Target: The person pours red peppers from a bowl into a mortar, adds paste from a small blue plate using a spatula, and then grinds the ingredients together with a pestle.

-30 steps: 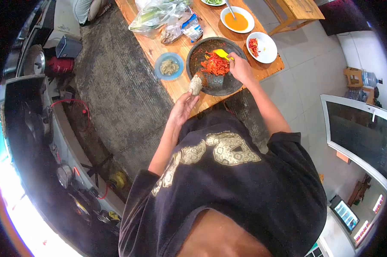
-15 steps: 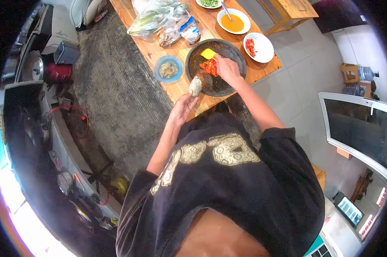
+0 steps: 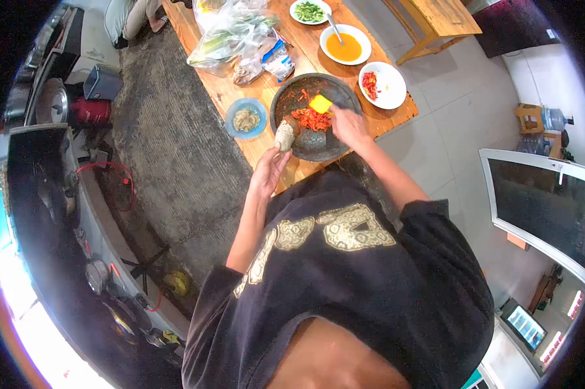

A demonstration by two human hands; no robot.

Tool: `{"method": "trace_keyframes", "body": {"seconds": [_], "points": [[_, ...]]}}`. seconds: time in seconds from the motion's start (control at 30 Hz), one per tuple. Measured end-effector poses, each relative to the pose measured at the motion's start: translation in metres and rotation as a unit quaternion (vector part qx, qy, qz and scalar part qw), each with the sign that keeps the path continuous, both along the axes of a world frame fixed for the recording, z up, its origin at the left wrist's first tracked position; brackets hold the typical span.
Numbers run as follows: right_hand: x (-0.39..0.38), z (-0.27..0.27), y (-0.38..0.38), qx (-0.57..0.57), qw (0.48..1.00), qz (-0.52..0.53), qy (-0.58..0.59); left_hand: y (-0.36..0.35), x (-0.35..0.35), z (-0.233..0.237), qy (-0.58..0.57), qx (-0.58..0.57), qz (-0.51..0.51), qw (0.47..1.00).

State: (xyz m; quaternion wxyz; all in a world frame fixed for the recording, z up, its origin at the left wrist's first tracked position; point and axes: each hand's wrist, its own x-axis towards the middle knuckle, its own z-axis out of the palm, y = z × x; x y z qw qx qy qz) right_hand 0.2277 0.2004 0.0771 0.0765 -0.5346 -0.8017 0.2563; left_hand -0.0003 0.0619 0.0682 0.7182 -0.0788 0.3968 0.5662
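Observation:
My right hand (image 3: 351, 128) is closed on a spatula with a yellow blade (image 3: 320, 104). The blade is inside a wide dark stone mortar (image 3: 318, 153), at the far side of a heap of crushed red chili (image 3: 310, 120). My left hand (image 3: 268, 172) grips the pale end of a stone pestle (image 3: 284, 136), tilted over the mortar's near-left rim. The pestle's far end looks reddish brown. Left of the mortar stands a blue bowl (image 3: 231, 124) with a pale, lumpy food in it.
Beyond the mortar are a white bowl of orange liquid (image 3: 343, 48) with a spoon, a plate of chopped greens (image 3: 309, 11) and a white bowl with red chili pieces (image 3: 391, 94). Plastic bags of vegetables (image 3: 234, 42) lie at the far left. Another person's foot (image 3: 159, 24) shows at top left.
The spatula blade has moved right and toward me inside the mortar, and the chili heap has shifted slightly. My left hand still holds the pestle. The whole view has shifted a little.

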Motion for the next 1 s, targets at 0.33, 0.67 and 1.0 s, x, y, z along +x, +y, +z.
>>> {"method": "trace_keyframes", "body": {"seconds": [0.33,0.67,1.0], "points": [[-0.027,0.001,0.015,0.048,0.999,-0.007,0.020,-0.003,0.004,-0.003,0.009,-0.002,0.018,1.000],[-0.043,-0.011,0.016,0.090,0.994,0.009,0.057,-0.009,0.004,0.003,0.019,-0.010,0.019,1.000],[-0.029,0.006,0.004,0.074,0.997,0.013,0.027,-0.008,0.003,-0.005,0.029,-0.007,-0.009,1.000]]}}
